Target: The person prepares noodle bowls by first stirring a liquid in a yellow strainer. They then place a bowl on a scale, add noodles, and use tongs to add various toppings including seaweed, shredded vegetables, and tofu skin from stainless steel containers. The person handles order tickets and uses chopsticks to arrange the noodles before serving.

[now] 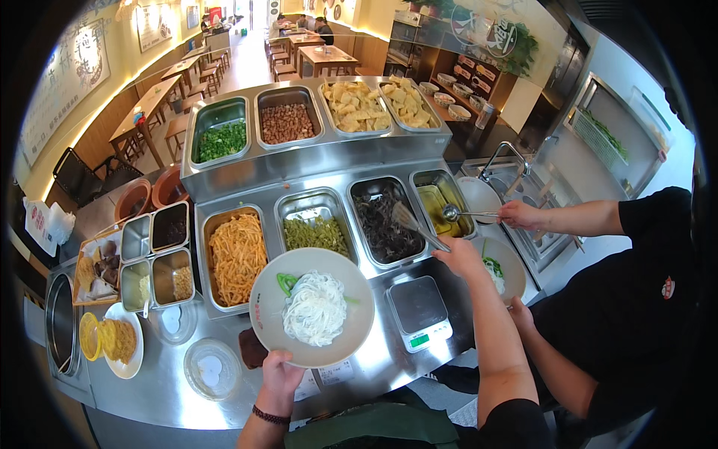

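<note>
My left hand (282,375) grips the near rim of a wide grey bowl (352,275), held up over the counter. White rice noodles (314,307) lie in it, with green leaves (286,284) at one side. In my right hand (461,257) are metal tongs (423,233), their heads over the right side of a steel pan of dark shredded food (381,236). Whether the tongs hold any strands, I cannot tell. Left of that pan are a pan of chopped green pickles (317,233) and one of orange shreds (235,258). A digital scale (418,306) sits below my right wrist.
At right, a co-worker's hand (519,215) holds a ladle (451,212) over an oil pan (435,193); their other hand (521,317) holds another noodle bowl (513,269). A raised shelf (314,154) bears several topping pans. Clear plastic lids (193,370) lie at left.
</note>
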The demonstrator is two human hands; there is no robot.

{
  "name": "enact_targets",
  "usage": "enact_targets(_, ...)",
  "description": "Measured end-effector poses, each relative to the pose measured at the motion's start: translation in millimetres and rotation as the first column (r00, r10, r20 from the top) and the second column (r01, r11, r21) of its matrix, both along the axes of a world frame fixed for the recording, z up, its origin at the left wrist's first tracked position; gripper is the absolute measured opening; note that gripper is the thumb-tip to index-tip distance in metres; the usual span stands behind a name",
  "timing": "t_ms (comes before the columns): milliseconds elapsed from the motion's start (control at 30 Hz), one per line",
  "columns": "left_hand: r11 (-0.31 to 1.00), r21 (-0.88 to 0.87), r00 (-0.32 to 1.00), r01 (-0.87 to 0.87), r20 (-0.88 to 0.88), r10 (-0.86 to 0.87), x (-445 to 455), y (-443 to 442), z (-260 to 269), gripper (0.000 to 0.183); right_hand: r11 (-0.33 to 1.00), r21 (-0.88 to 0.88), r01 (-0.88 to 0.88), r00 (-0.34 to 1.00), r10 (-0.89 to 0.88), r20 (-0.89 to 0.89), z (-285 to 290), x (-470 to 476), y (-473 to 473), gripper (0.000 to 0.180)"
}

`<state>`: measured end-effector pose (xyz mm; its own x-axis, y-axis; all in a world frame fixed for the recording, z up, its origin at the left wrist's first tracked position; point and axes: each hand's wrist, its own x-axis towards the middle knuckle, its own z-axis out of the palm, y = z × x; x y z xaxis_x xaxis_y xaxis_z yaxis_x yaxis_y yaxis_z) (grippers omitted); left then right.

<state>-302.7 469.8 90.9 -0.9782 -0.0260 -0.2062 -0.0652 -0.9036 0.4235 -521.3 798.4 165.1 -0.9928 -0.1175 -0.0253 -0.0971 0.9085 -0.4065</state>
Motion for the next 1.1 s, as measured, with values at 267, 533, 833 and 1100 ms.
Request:
enact_targets(267, 0.997, 0.029, 0.998, 0.065, -0.013, -0.065, -13.9, 11.3, -6.5, 0.068, 0.995, -0.095, 0.015, 1.0, -0.015, 0.006, 10.2, 5.6, 9.7, 0.034)
enact_targets(533, 0.993, -0.006, 0.993, 0.119, 0.006, -0.119, -40.0, 15.0, -42.2, 0.066, 0.981, -0.156, 0.115, 0.987, -0.095, 0.131, 39.7, 16.7, -3.4, 0.034)
enact_targets(833, 0.995, 0.004, 0.995, 0.101, -0.027, -0.101, -54.4, 27.7, -35.8, 0.063, 0.963, -0.265, 0.051, 0.995, -0.027, 0.095, 26.2, 17.3, 7.9, 0.035)
enact_targets(1100, 0.996, 0.029, 0.993, 0.09, -0.073, -0.088, -82.4, 44.9, -21.6, 0.063, 0.978, 0.002, -0.207, 0.972, 0.206, -0.111, 98.9, 78.2, -20.3, 0.041)
